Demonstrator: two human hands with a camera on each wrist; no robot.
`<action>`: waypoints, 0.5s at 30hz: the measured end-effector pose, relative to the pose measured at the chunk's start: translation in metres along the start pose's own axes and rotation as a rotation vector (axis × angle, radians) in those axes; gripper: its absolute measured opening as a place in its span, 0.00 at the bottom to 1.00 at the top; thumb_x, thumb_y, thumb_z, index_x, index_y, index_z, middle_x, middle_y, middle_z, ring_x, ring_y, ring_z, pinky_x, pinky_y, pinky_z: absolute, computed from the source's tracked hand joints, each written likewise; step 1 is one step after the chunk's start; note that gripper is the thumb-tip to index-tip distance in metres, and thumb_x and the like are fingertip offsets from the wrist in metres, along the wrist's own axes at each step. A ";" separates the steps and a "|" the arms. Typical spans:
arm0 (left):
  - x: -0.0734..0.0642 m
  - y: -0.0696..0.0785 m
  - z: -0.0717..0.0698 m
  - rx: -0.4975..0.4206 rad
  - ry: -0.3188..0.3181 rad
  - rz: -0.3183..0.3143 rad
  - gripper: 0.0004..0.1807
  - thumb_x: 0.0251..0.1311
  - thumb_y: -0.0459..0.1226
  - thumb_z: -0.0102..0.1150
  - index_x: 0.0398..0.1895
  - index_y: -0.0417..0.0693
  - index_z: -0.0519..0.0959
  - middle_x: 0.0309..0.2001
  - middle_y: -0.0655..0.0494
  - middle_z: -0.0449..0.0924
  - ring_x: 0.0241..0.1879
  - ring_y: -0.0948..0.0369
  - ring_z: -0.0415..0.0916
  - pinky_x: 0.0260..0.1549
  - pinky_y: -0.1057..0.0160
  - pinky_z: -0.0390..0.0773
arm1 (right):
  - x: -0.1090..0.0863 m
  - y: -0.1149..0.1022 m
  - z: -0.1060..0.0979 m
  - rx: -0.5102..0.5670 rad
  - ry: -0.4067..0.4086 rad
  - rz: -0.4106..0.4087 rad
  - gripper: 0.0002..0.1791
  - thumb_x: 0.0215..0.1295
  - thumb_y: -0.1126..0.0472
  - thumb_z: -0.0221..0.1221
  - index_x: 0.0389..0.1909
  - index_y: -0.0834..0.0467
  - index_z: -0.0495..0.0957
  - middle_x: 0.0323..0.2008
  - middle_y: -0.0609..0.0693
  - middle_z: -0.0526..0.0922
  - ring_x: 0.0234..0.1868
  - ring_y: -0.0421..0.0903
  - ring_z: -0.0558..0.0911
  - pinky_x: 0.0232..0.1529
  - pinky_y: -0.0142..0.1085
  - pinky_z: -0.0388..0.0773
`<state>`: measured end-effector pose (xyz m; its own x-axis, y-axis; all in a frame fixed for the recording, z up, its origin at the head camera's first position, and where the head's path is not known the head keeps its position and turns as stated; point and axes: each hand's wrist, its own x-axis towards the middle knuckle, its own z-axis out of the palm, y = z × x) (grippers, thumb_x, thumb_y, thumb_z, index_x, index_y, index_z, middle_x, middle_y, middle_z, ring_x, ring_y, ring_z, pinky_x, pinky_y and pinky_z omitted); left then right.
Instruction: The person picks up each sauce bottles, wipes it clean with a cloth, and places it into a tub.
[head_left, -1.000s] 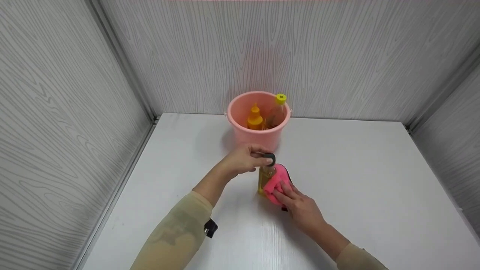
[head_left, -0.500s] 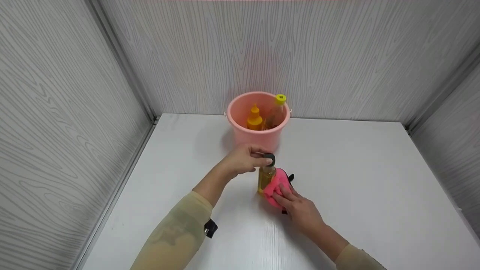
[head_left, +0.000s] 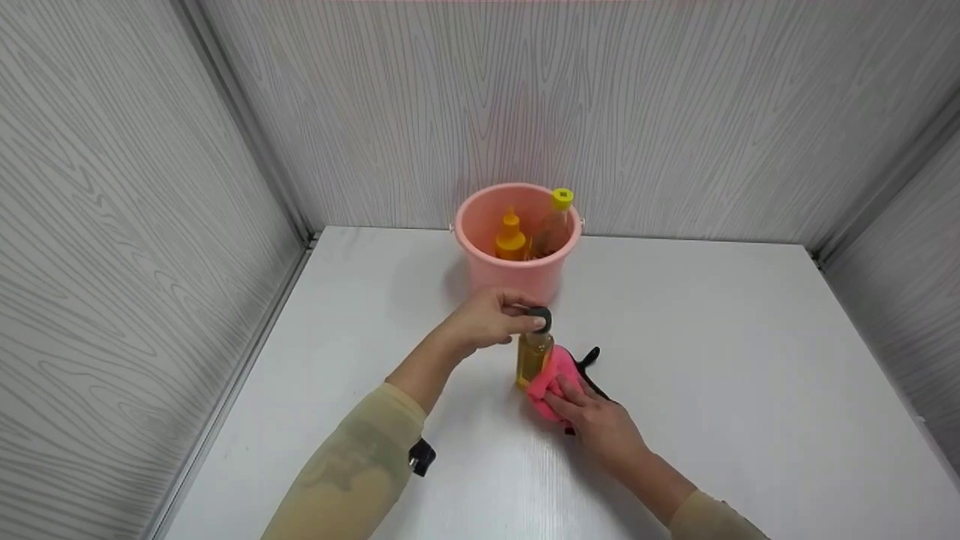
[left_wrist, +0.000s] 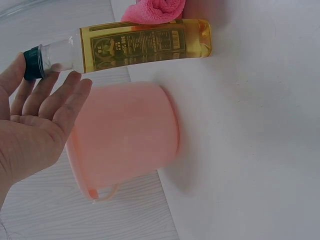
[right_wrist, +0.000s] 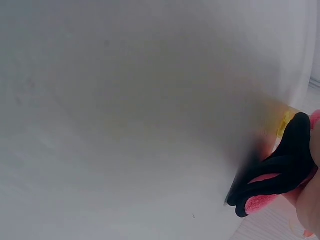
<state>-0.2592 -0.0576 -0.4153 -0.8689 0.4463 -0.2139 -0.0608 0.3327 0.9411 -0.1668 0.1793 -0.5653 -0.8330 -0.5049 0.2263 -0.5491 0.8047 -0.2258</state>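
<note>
A clear bottle of yellow oil [left_wrist: 135,47] with a dark green cap [left_wrist: 33,63] stands upright on the table. My left hand [head_left: 486,321] pinches that cap between thumb and fingers. In the left wrist view a printed label shows on the bottle's side. My right hand [head_left: 600,426] holds a bunched pink cloth [head_left: 553,384] with dark trim against the bottle's lower right side. The right wrist view shows the cloth's black edging [right_wrist: 285,165] and only a sliver of the hand at the right border.
Behind the bottle stands a pink bucket [head_left: 517,279]. It holds an orange squeeze bottle [head_left: 511,241] and a clear bottle with a yellow cap [head_left: 562,198]. Wood-grain panels [head_left: 637,112] enclose the white table [head_left: 712,337] at the back and sides.
The right hand and pink cloth have slid slightly down along the bottle, and more of the cloth's dark trim now shows. The left hand and the bottle stay in place.
</note>
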 end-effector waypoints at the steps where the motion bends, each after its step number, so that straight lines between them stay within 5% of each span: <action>1: 0.000 0.000 0.000 0.000 0.000 0.000 0.17 0.68 0.41 0.72 0.58 0.52 0.87 0.52 0.56 0.88 0.56 0.54 0.84 0.57 0.43 0.82 | 0.000 0.000 0.000 -0.004 -0.003 0.001 0.35 0.65 0.73 0.70 0.70 0.46 0.80 0.70 0.56 0.77 0.67 0.64 0.79 0.53 0.50 0.86; 9: -0.001 0.001 0.001 0.006 -0.004 -0.003 0.17 0.69 0.41 0.72 0.59 0.52 0.87 0.52 0.57 0.88 0.55 0.54 0.84 0.57 0.45 0.83 | -0.001 0.000 0.001 -0.054 -0.061 0.016 0.36 0.65 0.74 0.69 0.71 0.42 0.79 0.71 0.54 0.77 0.68 0.64 0.78 0.47 0.48 0.88; 15: -0.001 0.001 0.001 0.005 0.003 -0.008 0.17 0.68 0.41 0.72 0.59 0.52 0.87 0.53 0.57 0.88 0.55 0.55 0.84 0.56 0.46 0.83 | 0.000 0.000 0.005 -0.083 0.020 -0.058 0.34 0.62 0.75 0.69 0.66 0.45 0.84 0.66 0.54 0.82 0.65 0.63 0.81 0.29 0.44 0.86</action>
<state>-0.2577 -0.0572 -0.4147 -0.8700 0.4409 -0.2207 -0.0656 0.3402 0.9381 -0.1667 0.1781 -0.5700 -0.7979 -0.5457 0.2561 -0.5882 0.7978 -0.1326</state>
